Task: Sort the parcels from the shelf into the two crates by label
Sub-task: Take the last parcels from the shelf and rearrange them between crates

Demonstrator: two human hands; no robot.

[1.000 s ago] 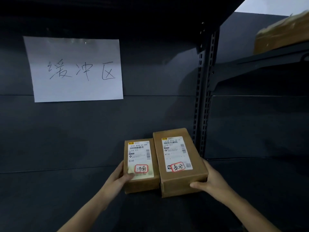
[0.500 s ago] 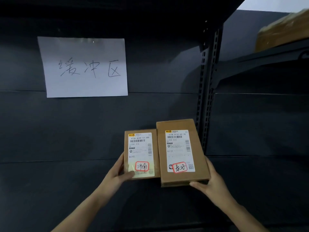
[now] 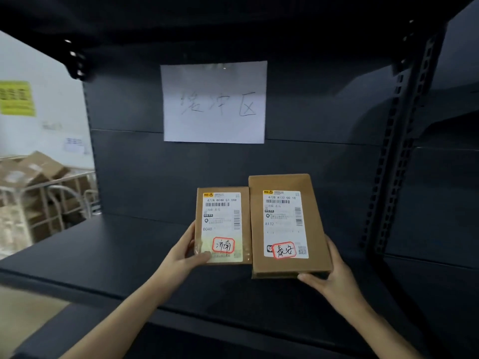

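Two brown cardboard parcels are held side by side above the dark shelf board (image 3: pixel 124 257), tilted up so their white shipping labels face me. My left hand (image 3: pixel 185 253) grips the smaller parcel (image 3: pixel 223 226) at its lower left corner, thumb on the label; it reads B048 with a red-circled handwritten mark. My right hand (image 3: pixel 329 277) grips the larger parcel (image 3: pixel 286 224) at its lower right corner; that label reads A132, also with a red-circled mark. No crate is in view.
A white paper sign (image 3: pixel 214 102) with handwriting hangs on the shelf's back panel. A perforated upright post (image 3: pixel 391 156) stands to the right. At far left, a metal cart (image 3: pixel 44 198) holds several cardboard boxes, below a yellow notice (image 3: pixel 16 98) on the wall.
Both parcels have lifted off the shelf and tilted toward me. My view has swung left, bringing the cart and wall into sight.
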